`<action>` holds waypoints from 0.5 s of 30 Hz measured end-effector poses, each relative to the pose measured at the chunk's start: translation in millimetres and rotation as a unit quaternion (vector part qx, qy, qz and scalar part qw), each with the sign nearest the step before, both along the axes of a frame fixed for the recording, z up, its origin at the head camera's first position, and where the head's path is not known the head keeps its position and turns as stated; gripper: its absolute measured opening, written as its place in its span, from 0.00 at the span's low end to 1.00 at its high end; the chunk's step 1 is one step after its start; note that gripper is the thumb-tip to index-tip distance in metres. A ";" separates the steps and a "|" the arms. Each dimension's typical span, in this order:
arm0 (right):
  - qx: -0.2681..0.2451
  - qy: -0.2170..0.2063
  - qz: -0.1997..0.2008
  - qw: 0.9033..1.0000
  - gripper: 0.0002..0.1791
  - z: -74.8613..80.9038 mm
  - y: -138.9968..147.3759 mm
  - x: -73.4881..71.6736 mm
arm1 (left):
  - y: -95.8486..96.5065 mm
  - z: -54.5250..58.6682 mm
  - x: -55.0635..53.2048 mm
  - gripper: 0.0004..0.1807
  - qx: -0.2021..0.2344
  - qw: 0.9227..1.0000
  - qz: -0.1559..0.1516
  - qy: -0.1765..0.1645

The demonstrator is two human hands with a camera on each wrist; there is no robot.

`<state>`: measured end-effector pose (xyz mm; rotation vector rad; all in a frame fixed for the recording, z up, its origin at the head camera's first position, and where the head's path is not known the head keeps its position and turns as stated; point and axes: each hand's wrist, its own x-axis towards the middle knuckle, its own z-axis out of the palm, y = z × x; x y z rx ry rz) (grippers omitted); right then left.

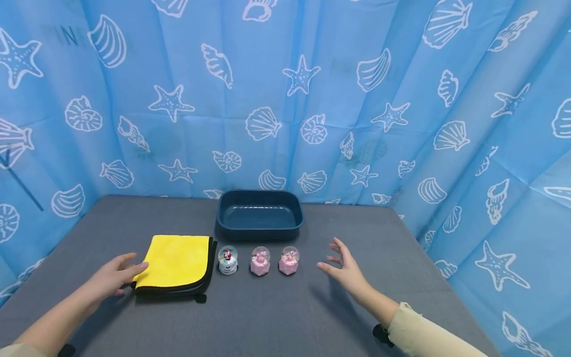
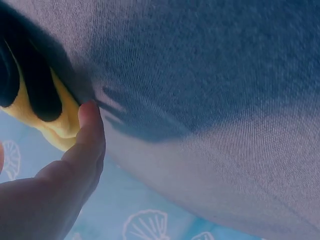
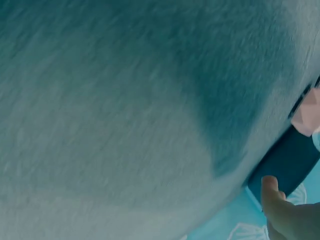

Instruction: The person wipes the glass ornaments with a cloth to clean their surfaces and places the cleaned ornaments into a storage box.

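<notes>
My left hand (image 1: pixel 109 277) is at the left edge of a folded yellow cloth (image 1: pixel 176 260) with black trim; its fingers are loosely bent and grip nothing. In the left wrist view the cloth's folded edge (image 2: pixel 65 132) shows beside that hand's fingers; whether they touch, I cannot tell. Over the table on the right hovers my right hand (image 1: pixel 345 270), fingers spread and holding nothing. Nearest to it stands a pink snow globe (image 1: pixel 289 261), with a second pink snow globe (image 1: pixel 260 261) beside it. A white-based snow globe (image 1: pixel 228 260) stands between those and the cloth.
A dark blue rectangular dish (image 1: pixel 260 233) stands at the back of the grey table (image 1: pixel 267 317), behind the snow globes. Blue curtains (image 1: pixel 276 99) with shell and starfish prints hang behind the table and along its sides.
</notes>
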<state>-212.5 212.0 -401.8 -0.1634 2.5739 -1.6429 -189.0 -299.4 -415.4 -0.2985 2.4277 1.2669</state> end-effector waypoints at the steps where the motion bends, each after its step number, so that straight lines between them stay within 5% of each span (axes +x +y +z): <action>1: -0.008 -0.005 0.000 1.000 0.46 0.0 -2.2 -0.1 | 0.1 0.0 -0.4 0.58 0.003 1.000 0.001 -0.002; 15: -0.054 -0.056 -0.006 0.997 0.49 -6.2 -23.3 -1.3 | 10.4 -4.6 -8.3 0.58 0.026 0.999 0.007 -0.041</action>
